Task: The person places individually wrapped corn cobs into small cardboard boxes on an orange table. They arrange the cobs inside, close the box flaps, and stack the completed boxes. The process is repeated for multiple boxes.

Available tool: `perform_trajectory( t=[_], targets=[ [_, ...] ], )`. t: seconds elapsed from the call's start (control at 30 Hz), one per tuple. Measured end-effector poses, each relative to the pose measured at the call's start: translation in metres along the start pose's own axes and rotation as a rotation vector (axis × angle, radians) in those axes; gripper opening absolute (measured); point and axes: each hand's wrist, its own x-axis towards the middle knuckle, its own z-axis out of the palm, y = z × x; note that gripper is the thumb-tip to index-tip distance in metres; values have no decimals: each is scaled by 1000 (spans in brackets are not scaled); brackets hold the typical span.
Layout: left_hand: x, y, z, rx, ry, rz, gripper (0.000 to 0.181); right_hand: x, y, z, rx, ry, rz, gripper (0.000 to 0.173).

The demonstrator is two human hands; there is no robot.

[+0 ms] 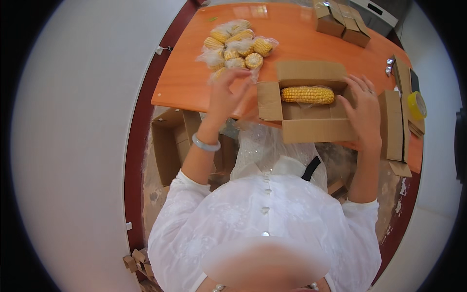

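Observation:
An open cardboard box sits at the near edge of the orange table, its flaps spread outward. Inside lies one ear of corn in clear plastic, lengthwise along the far side. My right hand is at the box's right end, fingers apart, thumb over the opening, holding nothing that shows. To the left of the box, my left hand is raised and blurred, thumb and fingers apart, beside the near end of a pile of plastic-wrapped corn ears. Whether its fingertips touch a plastic wrapper cannot be told.
Closed cardboard boxes stand at the table's far right. Along the right edge are flattened cardboard, a roll of yellow tape and a dark flat object. An open carton stands on the floor at left, below the table.

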Motion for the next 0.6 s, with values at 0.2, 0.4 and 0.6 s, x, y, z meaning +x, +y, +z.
perform_trajectory(
  t=[0.2,0.4,0.6],
  targets=[
    [70,-61,-20,5,127,-98,14,-30,20,39,282,-237,540,54],
    [142,-119,-6,451,40,-170,17,-30,-9,46,197,-183,573,45],
    [162,-157,6,711,-148,-282,24,-39,7,57,296,-67,528,37]
  ],
)
